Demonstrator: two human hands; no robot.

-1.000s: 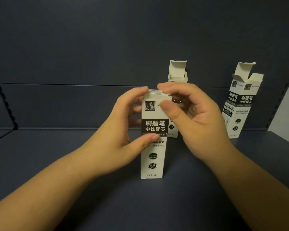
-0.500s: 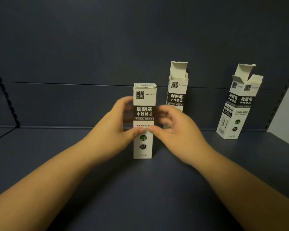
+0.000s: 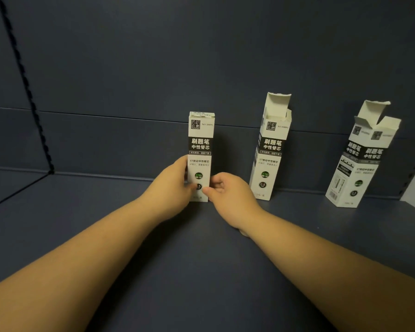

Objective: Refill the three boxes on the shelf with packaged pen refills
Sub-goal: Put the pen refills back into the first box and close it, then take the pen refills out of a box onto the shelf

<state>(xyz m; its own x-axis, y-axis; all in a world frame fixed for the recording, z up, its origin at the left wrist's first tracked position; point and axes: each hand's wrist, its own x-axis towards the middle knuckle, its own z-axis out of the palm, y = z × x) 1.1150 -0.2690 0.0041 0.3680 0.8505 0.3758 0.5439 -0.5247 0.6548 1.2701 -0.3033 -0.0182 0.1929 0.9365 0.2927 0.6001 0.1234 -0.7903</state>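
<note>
Both hands, left hand (image 3: 175,185) & right hand (image 3: 228,195), have fingers clamped on base of closed box (image 3: 200,156), upright on shelf (image 3: 106,236). Risk: tall, narrow, so uneven release tips it. Open box (image 3: 270,152) just right of the fingers could get knocked by wrist.

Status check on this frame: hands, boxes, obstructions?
Left hand and right hand grip closed box, upright on shelf. Middle box, right box open. No obstructions.

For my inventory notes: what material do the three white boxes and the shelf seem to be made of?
Closed box, middle box, right box: thin printed paperboard, matte, judging by folded flaps and ragged torn edges. Shelf: probably painted metal, dark blue, smooth with a dull sheen.
</note>
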